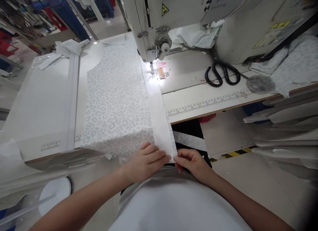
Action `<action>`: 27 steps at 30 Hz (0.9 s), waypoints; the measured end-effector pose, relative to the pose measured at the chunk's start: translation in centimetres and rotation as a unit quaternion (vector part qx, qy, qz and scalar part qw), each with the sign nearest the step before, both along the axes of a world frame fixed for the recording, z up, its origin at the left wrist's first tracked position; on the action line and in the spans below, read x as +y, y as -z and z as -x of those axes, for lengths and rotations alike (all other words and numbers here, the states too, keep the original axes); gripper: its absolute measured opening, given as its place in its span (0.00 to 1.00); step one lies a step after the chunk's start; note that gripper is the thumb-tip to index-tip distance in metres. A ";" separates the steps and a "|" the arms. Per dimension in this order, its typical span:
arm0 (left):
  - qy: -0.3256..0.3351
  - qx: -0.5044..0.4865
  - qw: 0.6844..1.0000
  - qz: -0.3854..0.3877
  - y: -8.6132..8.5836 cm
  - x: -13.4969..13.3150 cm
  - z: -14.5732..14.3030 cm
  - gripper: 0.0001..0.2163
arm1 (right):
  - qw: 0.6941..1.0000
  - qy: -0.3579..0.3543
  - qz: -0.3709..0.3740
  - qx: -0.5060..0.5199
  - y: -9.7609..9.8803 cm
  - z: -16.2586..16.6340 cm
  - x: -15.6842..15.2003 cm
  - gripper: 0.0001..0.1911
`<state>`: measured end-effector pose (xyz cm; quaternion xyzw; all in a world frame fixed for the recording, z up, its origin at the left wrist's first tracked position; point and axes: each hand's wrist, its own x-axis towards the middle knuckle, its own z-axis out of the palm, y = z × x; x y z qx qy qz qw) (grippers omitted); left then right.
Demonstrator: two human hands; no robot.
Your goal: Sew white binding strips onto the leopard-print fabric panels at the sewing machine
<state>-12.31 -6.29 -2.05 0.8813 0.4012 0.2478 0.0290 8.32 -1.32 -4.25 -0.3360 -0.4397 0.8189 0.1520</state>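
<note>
- Left hand [145, 163]: flat and relaxed, not clenched, fingers together, pressing on the near end of the leopard-print fabric panel [115, 98], fingertips at the edge of the white fabric strip [159, 121].
- Right hand [192, 164]: pinching the strip's near corner between thumb and fingers; the underside of the grip is hidden.
- Strip and panel: lying together on the tabletop [188, 106], running from the hands to the needle area. The panel's near part hangs over the tabletop's near edge; the strip's end sticks out beyond it.
- Sewing machine [159, 22]: at the far end of the strip, presser foot [152, 68] at or just beside the strip's far end. Needle glare hides the exact contact.
- Right of the machine: black-handled scissors [222, 73] lie on the tabletop, with a round transparent disc [260, 84] near the far right edge and a printed ruler [208, 103] along the near edge.
- Further right: folded pale printed fabric [293, 62] overhangs the tabletop's right edge.
- Left of the panel: a long, pale straight guide [71, 103] lies on a glossy white sheet [42, 105].
- Below the hands: the person's white shirt [174, 204] blocks the view of the tabletop's near edge and part of a black-and-white cloth [190, 141].
- Cut off or hard to make out: the shelved goods [25, 22] at upper left are blurred, and the bagged stacks [285, 131] at lower right run out of frame.
</note>
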 end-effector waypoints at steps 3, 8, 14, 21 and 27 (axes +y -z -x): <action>-0.024 -0.005 1.000 -0.019 0.4 0.0 -0.4 0.08 | 1.000 0.008 0.010 0.011 0.4 0.2 0.0 0.15; -0.044 -0.009 0.998 -0.035 1.1 -0.2 -0.6 0.09 | 1.000 -0.011 -0.021 0.009 0.5 0.0 0.0 0.14; -0.020 0.012 1.000 0.004 0.2 -1.1 -0.4 0.13 | 0.840 0.076 -0.534 -0.053 -0.7 -1.2 0.8 0.11; -0.003 -0.050 0.996 0.076 -2.5 1.3 -0.3 0.08 | 0.665 -0.008 -0.747 -0.003 -1.6 -0.4 2.5 0.08; -0.163 -0.143 0.968 0.123 -3.2 7.5 3.4 0.11 | 0.652 -0.012 -0.758 -0.005 -2.7 0.0 2.8 0.09</action>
